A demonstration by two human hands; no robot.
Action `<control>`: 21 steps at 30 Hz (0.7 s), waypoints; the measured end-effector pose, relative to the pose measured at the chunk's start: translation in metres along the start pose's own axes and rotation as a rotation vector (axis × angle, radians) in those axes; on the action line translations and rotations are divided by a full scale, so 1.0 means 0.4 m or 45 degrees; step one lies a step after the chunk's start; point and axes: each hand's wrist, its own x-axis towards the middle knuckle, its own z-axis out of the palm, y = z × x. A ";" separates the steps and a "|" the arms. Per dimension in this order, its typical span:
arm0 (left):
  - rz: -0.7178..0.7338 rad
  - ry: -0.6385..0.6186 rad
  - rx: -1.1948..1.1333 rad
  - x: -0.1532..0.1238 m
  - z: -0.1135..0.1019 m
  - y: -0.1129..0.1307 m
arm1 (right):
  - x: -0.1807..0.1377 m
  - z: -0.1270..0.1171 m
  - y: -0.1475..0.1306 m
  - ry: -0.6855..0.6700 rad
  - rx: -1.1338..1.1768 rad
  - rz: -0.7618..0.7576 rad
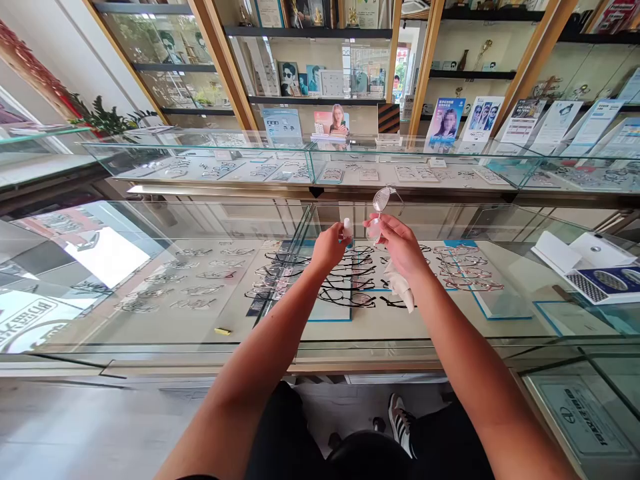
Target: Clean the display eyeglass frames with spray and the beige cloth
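My right hand [400, 243] is closed on a pair of thin-rimmed glasses [384, 199], held up on edge above the glass counter. One lens is uppermost, and the lower lens sits by my fingers. A pale crumpled cloth [400, 288] hangs below the same hand. Just to the left, my left hand [327, 247] is wrapped round a small white bottle [347, 227], whose top points up near the lower lens. Most of the bottle is hidden by my fingers. Bottle and glasses appear apart.
Beneath the glass counter top [280, 337] lie rows of dark-framed glasses [350, 280]. An open white box [595, 267] stands at the right. A small yellow object [223, 331] is at the left. Behind runs another glass display case [313, 163] with upright cards.
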 end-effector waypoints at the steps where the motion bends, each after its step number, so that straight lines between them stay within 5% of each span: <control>1: -0.006 -0.011 -0.027 0.003 0.000 -0.002 | 0.000 0.000 0.001 -0.004 -0.003 -0.001; 8: -0.018 -0.009 -0.008 0.006 -0.011 0.006 | 0.001 0.004 -0.001 -0.017 0.024 -0.008; 14: 0.302 0.229 0.187 -0.057 -0.031 0.093 | 0.013 -0.038 -0.028 0.111 -0.002 -0.054; 21: 0.584 -0.524 0.144 -0.183 0.046 0.157 | 0.019 -0.066 -0.044 0.168 0.062 -0.074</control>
